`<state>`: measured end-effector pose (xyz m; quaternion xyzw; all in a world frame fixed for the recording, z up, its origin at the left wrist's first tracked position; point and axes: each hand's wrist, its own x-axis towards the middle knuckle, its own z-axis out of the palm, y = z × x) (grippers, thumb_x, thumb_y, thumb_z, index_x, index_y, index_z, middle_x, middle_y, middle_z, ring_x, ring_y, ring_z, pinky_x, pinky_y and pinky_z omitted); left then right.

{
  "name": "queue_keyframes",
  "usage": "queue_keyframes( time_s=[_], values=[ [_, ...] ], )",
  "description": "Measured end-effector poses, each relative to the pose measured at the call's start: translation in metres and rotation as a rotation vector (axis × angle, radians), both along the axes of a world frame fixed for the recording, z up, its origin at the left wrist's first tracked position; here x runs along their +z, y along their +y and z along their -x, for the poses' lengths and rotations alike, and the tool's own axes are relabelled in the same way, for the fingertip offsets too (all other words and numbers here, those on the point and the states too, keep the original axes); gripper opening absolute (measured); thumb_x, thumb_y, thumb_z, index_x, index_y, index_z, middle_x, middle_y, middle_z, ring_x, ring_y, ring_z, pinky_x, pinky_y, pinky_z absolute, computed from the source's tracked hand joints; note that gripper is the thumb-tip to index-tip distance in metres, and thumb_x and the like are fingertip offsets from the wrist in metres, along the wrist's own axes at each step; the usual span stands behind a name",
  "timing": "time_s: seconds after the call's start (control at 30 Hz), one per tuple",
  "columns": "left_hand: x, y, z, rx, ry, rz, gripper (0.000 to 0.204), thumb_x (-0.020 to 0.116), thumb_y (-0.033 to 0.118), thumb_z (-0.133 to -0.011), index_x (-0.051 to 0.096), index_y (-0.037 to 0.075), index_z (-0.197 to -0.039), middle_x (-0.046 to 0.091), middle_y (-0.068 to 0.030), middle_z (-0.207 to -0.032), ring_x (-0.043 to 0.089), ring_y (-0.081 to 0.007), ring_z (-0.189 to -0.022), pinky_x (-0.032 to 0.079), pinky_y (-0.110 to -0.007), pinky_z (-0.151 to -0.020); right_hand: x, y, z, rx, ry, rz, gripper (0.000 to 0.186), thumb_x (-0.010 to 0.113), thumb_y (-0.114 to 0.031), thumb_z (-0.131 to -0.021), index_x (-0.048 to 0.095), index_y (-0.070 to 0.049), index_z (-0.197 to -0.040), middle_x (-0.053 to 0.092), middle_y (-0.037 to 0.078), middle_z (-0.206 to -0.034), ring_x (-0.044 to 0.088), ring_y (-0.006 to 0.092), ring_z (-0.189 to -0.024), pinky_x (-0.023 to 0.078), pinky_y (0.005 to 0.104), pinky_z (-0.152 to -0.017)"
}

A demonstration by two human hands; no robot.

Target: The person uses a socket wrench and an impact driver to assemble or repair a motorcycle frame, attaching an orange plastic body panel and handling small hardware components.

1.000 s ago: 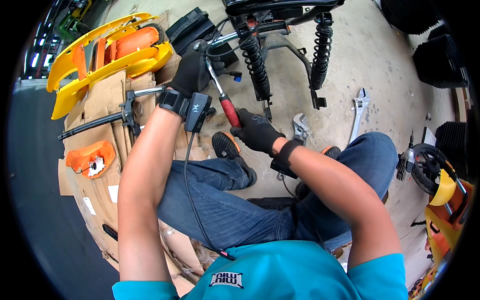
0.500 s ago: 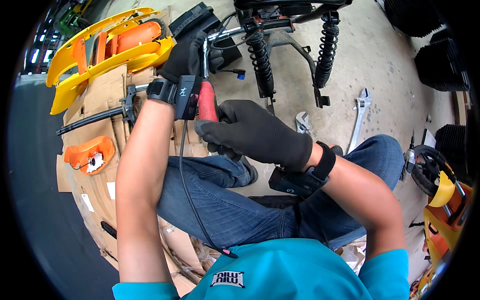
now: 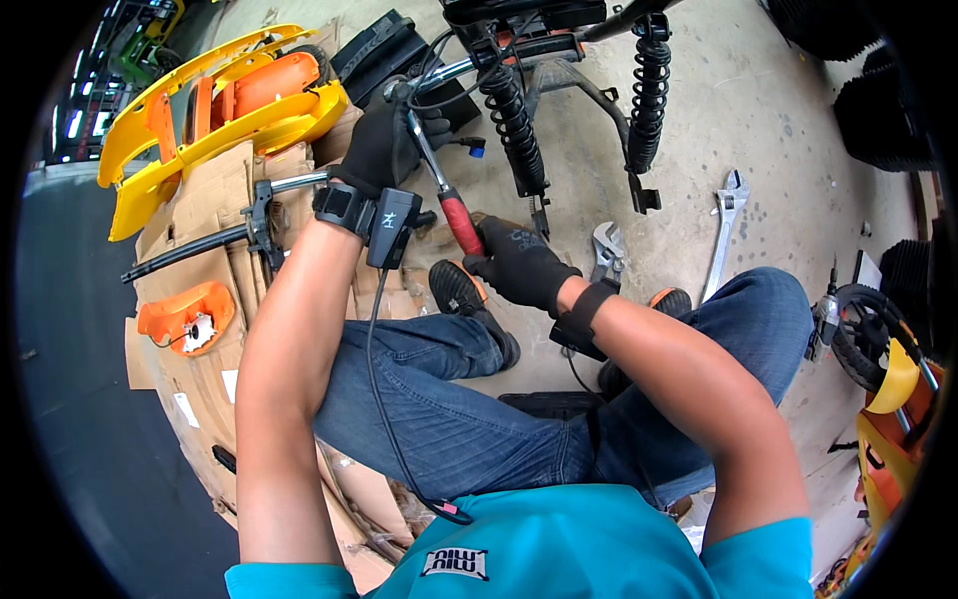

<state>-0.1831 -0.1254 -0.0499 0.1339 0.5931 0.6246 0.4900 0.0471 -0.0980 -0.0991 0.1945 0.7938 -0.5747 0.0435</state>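
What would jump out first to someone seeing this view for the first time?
Probably the red-handled tool just above the middle, its handle gripped by the black-gloved right hand, with the left hand at its metal end. Next, the bright yellow and orange panels at upper left, and two black coil springs at the top, right of centre.

Some of the left hand's (image 3: 379,145) fingers go behind the ratchet (image 3: 427,153), so their hold cannot be made out. The right hand (image 3: 526,268) hides part of the red handle (image 3: 459,222). The right knee (image 3: 763,309) covers the larger wrench's (image 3: 723,235) lower end; the top edge cuts off the black frame (image 3: 559,14).
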Motion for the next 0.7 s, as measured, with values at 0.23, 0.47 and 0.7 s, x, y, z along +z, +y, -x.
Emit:
queue_keyframes(
  time_s=[0.23, 0.47, 0.7],
  values=[
    [0.004, 0.0, 0.002, -0.008, 0.029, 0.042, 0.045, 0.05, 0.047, -0.093, 0.05, 0.008, -0.115, 0.06, -0.0163, -0.102, 0.062, -0.0288, -0.091, 0.051, -0.046, -0.081, 0.015, -0.001, 0.003, 0.021, 0.06, 0.161, 0.037, 0.065, -0.029, -0.084, 0.052, 0.002, -0.099, 0.06, 0.015, -0.082, 0.06, 0.0231, -0.076, 0.046, 0.0372, -0.068],
    [0.039, -0.007, 0.008, -0.087, 0.042, 0.16, 0.043, 0.051, 0.041, -0.094, 0.05, 0.002, -0.112, 0.065, -0.0155, -0.1, 0.065, -0.0221, -0.077, 0.056, -0.034, -0.07, 0.128, 0.017, 0.001, 0.136, 0.1, 0.683, 0.048, 0.065, -0.036, -0.08, 0.052, 0.004, -0.102, 0.056, 0.018, -0.076, 0.057, 0.027, -0.07, 0.045, 0.0384, -0.066],
    [0.028, -0.007, 0.006, -0.167, 0.112, 0.095, 0.041, 0.047, 0.037, -0.097, 0.052, -0.001, -0.111, 0.064, -0.0177, -0.094, 0.066, -0.0245, -0.082, 0.055, -0.035, -0.073, 0.06, 0.003, -0.006, 0.071, 0.143, 0.237, 0.046, 0.064, -0.035, -0.082, 0.052, 0.002, -0.107, 0.062, 0.021, -0.085, 0.062, 0.0308, -0.079, 0.046, 0.0395, -0.07]
  ],
)
